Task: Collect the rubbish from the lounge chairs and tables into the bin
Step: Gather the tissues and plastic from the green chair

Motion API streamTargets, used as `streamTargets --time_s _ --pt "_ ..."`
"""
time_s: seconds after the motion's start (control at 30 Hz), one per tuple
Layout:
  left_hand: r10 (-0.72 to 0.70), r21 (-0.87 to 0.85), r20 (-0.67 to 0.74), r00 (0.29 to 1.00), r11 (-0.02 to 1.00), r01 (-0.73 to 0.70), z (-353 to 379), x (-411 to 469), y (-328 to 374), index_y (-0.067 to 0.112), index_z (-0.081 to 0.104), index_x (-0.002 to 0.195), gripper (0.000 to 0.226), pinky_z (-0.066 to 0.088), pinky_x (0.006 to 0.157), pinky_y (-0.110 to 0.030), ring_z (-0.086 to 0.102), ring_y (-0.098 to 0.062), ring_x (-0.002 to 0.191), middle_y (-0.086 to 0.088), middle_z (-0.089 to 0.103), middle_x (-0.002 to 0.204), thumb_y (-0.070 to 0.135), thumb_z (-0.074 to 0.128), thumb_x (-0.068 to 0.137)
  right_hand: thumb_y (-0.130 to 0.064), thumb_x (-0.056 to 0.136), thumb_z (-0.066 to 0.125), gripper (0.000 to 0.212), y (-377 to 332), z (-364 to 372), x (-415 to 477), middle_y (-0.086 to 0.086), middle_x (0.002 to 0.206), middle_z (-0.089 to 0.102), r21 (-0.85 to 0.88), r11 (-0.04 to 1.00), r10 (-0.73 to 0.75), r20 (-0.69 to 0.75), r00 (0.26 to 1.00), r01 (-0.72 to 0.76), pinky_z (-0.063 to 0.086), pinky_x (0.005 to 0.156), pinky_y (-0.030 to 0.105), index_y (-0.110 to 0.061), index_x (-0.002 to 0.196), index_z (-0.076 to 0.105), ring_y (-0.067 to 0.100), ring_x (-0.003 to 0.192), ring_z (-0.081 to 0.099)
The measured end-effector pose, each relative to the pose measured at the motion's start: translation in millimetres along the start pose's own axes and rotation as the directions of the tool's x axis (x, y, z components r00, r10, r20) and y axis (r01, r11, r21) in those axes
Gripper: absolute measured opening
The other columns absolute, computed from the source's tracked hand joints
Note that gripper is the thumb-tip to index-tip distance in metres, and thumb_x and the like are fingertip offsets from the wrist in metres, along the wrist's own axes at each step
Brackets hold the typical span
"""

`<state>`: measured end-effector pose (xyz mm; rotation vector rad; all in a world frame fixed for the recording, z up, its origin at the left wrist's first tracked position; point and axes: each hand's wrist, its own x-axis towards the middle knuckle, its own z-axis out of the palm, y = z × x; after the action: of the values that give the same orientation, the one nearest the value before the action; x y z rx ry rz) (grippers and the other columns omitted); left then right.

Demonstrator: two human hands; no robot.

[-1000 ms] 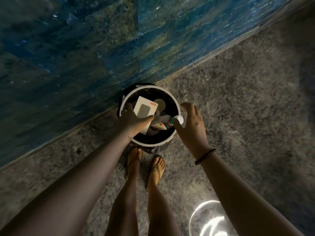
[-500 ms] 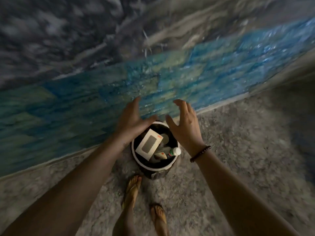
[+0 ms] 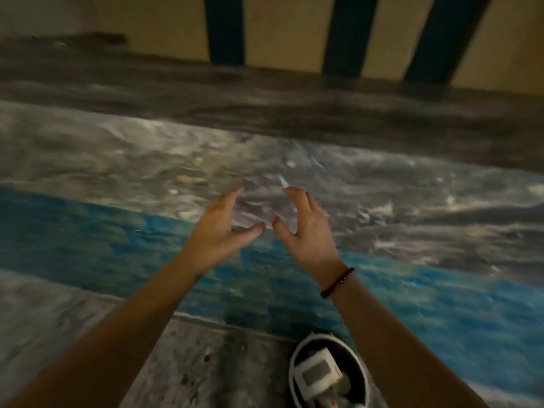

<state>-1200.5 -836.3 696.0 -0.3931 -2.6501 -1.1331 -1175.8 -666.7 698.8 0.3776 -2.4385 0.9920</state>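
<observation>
1. Nearest me, low and to the right on the grey speckled floor (image 3: 223, 366), stands the round white-rimmed black bin (image 3: 294, 366), close against the foot of the blue stone wall band (image 3: 441, 313). The white rectangular carton with a grey window (image 3: 316, 375) lies on top inside it, with more pale rubbish beneath that I cannot make out through the blur.
2. A second ago both grips were down at the bin's rim, letting the carton and a bottle go. Since then they have lifted clear and the view has swung up, so the bin has slid toward the bottom edge.
3. My left hand (image 3: 219, 228) is raised well above the bin, fingers spread, holding nothing.
4. My right hand (image 3: 306, 228), with a dark beaded bracelet (image 3: 338, 282) on its wrist, hangs just beside it, fingers curled apart, also empty.
5. Beyond them runs a grey marbled ledge (image 3: 412, 184), then a cream wall with dark upright bars (image 3: 341, 33).
6. I judge this load delivered; no chairs or tables show here, so I would next turn to look for any remaining rubbish.
</observation>
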Motion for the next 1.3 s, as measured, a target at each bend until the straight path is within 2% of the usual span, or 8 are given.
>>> streamTargets --time_s 0.2,0.47,0.6,0.7,0.8,0.97,1.17,1.3 --pt "-0.094 0.144 -0.287 0.953 0.979 0.140 -180 -51 -48 0.020 0.038 0.137 0.082 0.043 0.098 -0.036 0.051 -0.025 0.117 -0.010 0.051 0.131 0.050 0.067 0.067 -0.024 0.083 0.063 0.044 -146 83 62 0.013 0.119 0.054 0.193 0.942 -0.292 0.074 0.954 0.274 0.042 0.095 0.046 -0.008 0.121 0.048 0.030 0.113 0.050" --pt "-0.222 0.269 -0.694 0.685 0.802 0.533 -445 -274 -116 0.021 0.037 0.137 0.083 0.042 0.099 -0.036 0.049 -0.024 0.120 -0.007 0.051 0.131 0.059 0.060 0.067 -0.024 0.083 0.063 0.042 -450 236 26 0.013 0.117 0.057 0.520 0.626 -0.712 0.078 0.698 0.581 0.043 0.094 0.044 -0.005 0.120 0.050 0.031 0.110 0.053" --pt "-0.253 0.226 -0.825 0.505 0.672 0.706 -546 -417 -123 0.023 0.036 0.138 0.091 0.039 0.101 -0.035 0.046 -0.021 0.123 -0.004 0.048 0.134 0.068 0.051 0.061 -0.024 0.084 0.062 0.040 -607 292 -48 0.012 0.116 0.057 0.693 0.421 -0.829 0.031 0.558 0.586 0.045 0.092 0.042 -0.007 0.119 0.051 0.030 0.108 0.054" --pt "-0.236 0.143 -0.909 0.343 0.598 0.789 -604 -519 -123 0.019 0.040 0.136 0.083 0.041 0.101 -0.036 0.049 -0.021 0.120 -0.006 0.050 0.133 0.059 0.064 0.067 -0.024 0.085 0.061 0.040 -705 323 -110 0.011 0.115 0.057 0.778 0.292 -0.884 -0.001 0.467 0.556 0.045 0.091 0.040 -0.008 0.119 0.050 0.029 0.107 0.053" --pt "-0.212 0.069 -0.955 0.207 0.520 0.852 -646 -608 -126 0.024 0.042 0.134 0.073 0.040 0.092 -0.023 0.049 -0.013 0.112 -0.002 0.048 0.133 0.049 0.070 0.072 -0.021 0.084 0.062 0.040 -780 351 -164 0.011 0.117 0.057 0.851 0.212 -0.917 0.003 0.400 0.481 0.042 0.093 0.035 -0.007 0.119 0.051 0.027 0.110 0.052" --pt "-0.221 -0.111 -0.975 -0.023 0.398 0.911 -691 -720 -153 0.023 0.038 0.137 0.074 0.040 0.101 -0.036 0.047 -0.022 0.120 -0.006 0.046 0.135 0.047 0.068 0.074 -0.021 0.083 0.064 0.041 -885 416 -239 0.014 0.120 0.055 0.906 0.128 -0.967 0.023 0.255 0.404 0.042 0.091 0.035 -0.007 0.120 0.051 0.028 0.112 0.052" --pt "-0.221 -0.223 -0.962 -0.162 0.286 0.932 -760 -823 -220 0.025 0.036 0.138 0.072 0.038 0.097 -0.033 0.045 -0.019 0.122 -0.006 0.045 0.137 0.047 0.066 0.077 -0.025 0.086 0.060 0.041 -1008 517 -315 0.010 0.122 0.052 0.949 0.070 -0.987 0.022 0.157 0.308 0.033 0.086 0.021 -0.011 0.123 0.047 0.022 0.113 0.049" --pt "-0.213 -0.247 -0.957 -0.197 0.240 0.939 -841 -867 -266 0.021 0.039 0.137 0.070 0.041 0.095 -0.032 0.049 -0.020 0.118 -0.008 0.047 0.135 0.044 0.067 0.077 -0.024 0.085 0.060 0.039 -1103 578 -340 0.011 0.120 0.053 0.970 0.047 -0.990 0.013 0.143 0.239 0.039 0.084 0.027 -0.010 0.121 0.049 0.024 0.110 0.050"
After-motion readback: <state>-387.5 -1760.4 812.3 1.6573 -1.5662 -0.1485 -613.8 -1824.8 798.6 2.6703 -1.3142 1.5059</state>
